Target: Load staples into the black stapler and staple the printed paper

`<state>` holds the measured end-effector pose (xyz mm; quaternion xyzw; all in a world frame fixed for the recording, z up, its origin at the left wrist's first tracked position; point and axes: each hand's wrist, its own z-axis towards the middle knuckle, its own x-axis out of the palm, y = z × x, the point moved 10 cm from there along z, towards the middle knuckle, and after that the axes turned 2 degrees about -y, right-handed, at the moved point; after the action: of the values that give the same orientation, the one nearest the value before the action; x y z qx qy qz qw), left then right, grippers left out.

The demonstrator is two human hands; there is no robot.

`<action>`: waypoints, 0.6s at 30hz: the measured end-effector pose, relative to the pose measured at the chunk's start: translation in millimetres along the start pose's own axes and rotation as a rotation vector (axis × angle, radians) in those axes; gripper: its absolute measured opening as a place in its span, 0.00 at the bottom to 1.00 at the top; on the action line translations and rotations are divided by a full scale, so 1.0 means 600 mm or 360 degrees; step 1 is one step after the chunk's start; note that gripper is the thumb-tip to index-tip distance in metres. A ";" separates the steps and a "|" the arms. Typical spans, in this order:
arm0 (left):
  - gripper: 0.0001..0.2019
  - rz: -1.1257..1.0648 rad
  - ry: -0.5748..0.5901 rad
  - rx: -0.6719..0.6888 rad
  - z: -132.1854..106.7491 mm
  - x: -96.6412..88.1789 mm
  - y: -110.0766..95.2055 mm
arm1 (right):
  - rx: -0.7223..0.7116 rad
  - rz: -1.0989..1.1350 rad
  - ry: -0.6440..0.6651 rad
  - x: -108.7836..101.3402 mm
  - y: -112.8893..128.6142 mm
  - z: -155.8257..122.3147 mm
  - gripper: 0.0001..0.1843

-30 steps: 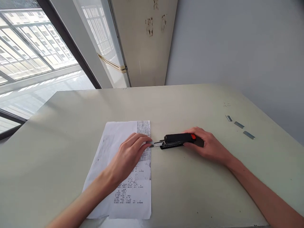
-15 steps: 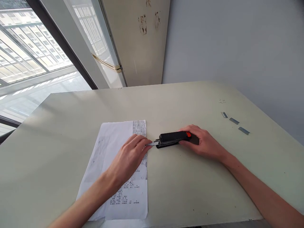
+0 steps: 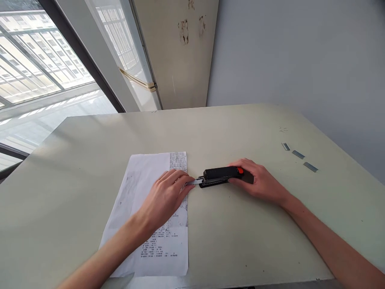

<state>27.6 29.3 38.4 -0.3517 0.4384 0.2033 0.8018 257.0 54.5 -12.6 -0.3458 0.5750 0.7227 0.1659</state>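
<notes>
A black stapler (image 3: pixel 221 173) with a red part near its rear lies on the table, its front end facing left. My right hand (image 3: pixel 255 178) is closed around the rear of the stapler, thumb on the near side and fingers on the far side. From the front end sticks out a narrow silver metal staple tray (image 3: pixel 196 182). My left hand (image 3: pixel 172 190) pinches the outer tip of this tray between thumb and fingers, which partly hide it. Beneath my left hand and forearm lies a printed sheet of paper (image 3: pixel 147 168).
Three short grey staple strips (image 3: pixel 298 154) lie apart on the right of the pale table (image 3: pixel 234 228). Behind the table stand a fridge (image 3: pixel 183 72) and a plain wall (image 3: pixel 288 52). A window with railings (image 3: pixel 42 52) is at the far left.
The view has shifted slightly, so everything sits a little further right. Both hands keep their holds on the stapler and its tray, with hardly any visible movement.
</notes>
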 end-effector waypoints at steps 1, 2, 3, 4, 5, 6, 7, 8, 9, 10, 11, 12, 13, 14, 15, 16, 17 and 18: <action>0.11 -0.0027 0.0032 0.0008 -0.001 -0.001 0.004 | 0.0003 -0.0001 -0.0001 0.000 0.000 0.000 0.14; 0.12 -0.0071 0.0071 0.0015 -0.003 -0.003 0.010 | 0.0007 0.0000 -0.0001 0.000 0.000 0.000 0.14; 0.12 -0.0129 0.0112 0.0027 -0.005 -0.006 0.016 | 0.0011 0.0005 -0.0001 0.000 0.000 0.000 0.14; 0.12 -0.0195 0.0151 0.0046 -0.007 -0.009 0.022 | 0.0018 0.0015 -0.0001 0.000 -0.001 0.001 0.14; 0.12 -0.0269 0.0183 0.0079 -0.008 -0.013 0.027 | 0.0026 0.0029 0.0001 0.000 -0.002 0.001 0.14; 0.11 -0.0345 0.0207 0.0115 -0.008 -0.016 0.032 | 0.0033 0.0045 0.0001 0.000 -0.002 0.001 0.14; 0.10 -0.0421 0.0231 0.0153 -0.006 -0.017 0.036 | 0.0035 0.0060 -0.0001 0.001 -0.003 0.002 0.14; 0.09 -0.0488 0.0251 0.0187 -0.003 -0.016 0.039 | 0.0032 0.0072 -0.0005 0.001 -0.003 0.003 0.14; 0.08 -0.0538 0.0270 0.0214 0.003 -0.013 0.041 | 0.0028 0.0076 -0.0007 0.001 -0.003 0.003 0.14; 0.08 -0.0563 0.0283 0.0235 0.011 -0.008 0.043 | 0.0024 0.0073 -0.0003 0.002 -0.004 0.003 0.14; 0.09 -0.0560 0.0289 0.0254 0.021 -0.002 0.043 | 0.0019 0.0068 0.0002 0.004 -0.004 0.004 0.14; 0.11 -0.0532 0.0289 0.0272 0.032 0.005 0.043 | 0.0017 0.0064 0.0009 0.005 -0.005 0.004 0.15; 0.13 -0.0486 0.0281 0.0295 0.044 0.013 0.041 | 0.0018 0.0060 0.0017 0.007 -0.006 0.004 0.15; 0.16 -0.0433 0.0266 0.0316 0.056 0.021 0.039 | 0.0020 0.0060 0.0021 0.009 -0.007 0.004 0.15; 0.19 -0.0381 0.0255 0.0339 0.066 0.029 0.036 | 0.0020 0.0064 0.0019 0.010 -0.008 0.004 0.15; 0.20 -0.0337 0.0244 0.0361 0.075 0.037 0.033 | 0.0016 0.0071 0.0013 0.010 -0.007 0.004 0.14; 0.21 -0.0305 0.0236 0.0382 0.081 0.043 0.031 | 0.0010 0.0077 0.0003 0.010 -0.006 0.004 0.14; 0.21 -0.0286 0.0229 0.0404 0.086 0.049 0.029 | 0.0004 0.0083 -0.0007 0.010 -0.004 0.004 0.13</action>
<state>60.8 79.8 25.5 -0.2990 0.4837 0.0480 0.8212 253.7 56.4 -18.5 -0.3289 0.5843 0.7268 0.1488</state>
